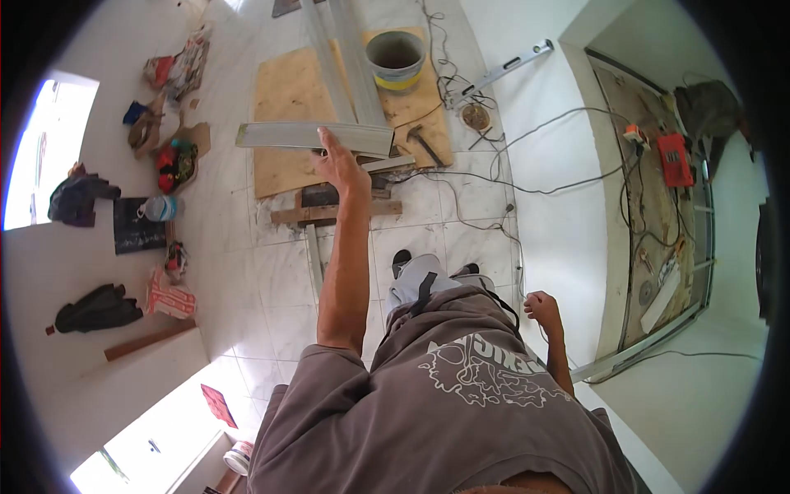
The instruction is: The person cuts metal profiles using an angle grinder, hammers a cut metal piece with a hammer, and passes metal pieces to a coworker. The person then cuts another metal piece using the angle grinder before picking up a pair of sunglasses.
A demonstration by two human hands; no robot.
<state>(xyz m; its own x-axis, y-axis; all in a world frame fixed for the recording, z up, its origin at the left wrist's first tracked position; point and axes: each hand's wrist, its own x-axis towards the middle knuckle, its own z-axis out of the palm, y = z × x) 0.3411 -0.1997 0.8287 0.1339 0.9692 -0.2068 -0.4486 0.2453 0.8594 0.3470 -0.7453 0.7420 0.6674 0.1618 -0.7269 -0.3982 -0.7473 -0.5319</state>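
My left hand [341,169] reaches forward, its fingers closed around a short grey metal channel [288,135]. The channel lies crosswise above a plywood sheet [276,90] on the floor. By my right side, my right hand [541,311] hangs with its fingers curled in and nothing visible in it. Two long metal channels [355,62] rest on the plywood, beyond the held piece. Next to them stands a bucket [397,62] with a yellow band. A hammer [425,146] lies on the plywood's right part.
Cables [543,192] cross the tiled floor toward a doorway on the right, where a red case [675,160] sits. A spirit level [506,67] leans near the wall. Wooden pieces [309,215] lie before my feet. Bags and a water jug [158,208] are on the left.
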